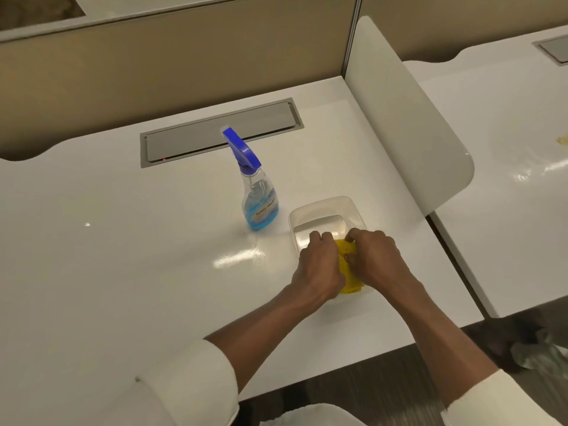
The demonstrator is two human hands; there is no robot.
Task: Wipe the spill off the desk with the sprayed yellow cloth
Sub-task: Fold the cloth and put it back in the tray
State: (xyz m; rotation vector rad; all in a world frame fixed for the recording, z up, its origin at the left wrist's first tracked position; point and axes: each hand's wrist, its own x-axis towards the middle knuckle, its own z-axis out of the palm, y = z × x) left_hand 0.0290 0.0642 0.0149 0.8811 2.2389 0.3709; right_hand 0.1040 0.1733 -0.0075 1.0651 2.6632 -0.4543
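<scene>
both hands, left hand [319, 265] and right hand [376, 256], squeezing tight on soft yellow cloth [350, 279], over clear plastic tub [322, 210]; blue-topped spray bottle [256, 192] just beside tub on white desk [123, 241].

Both forearms are reaching forward from rolled white sleeves, converging toward the right; the left hand [319, 265] is curling closed, knuckles up. The right hand [376, 256] is clenching just beside it, fingers tucked under.
</scene>
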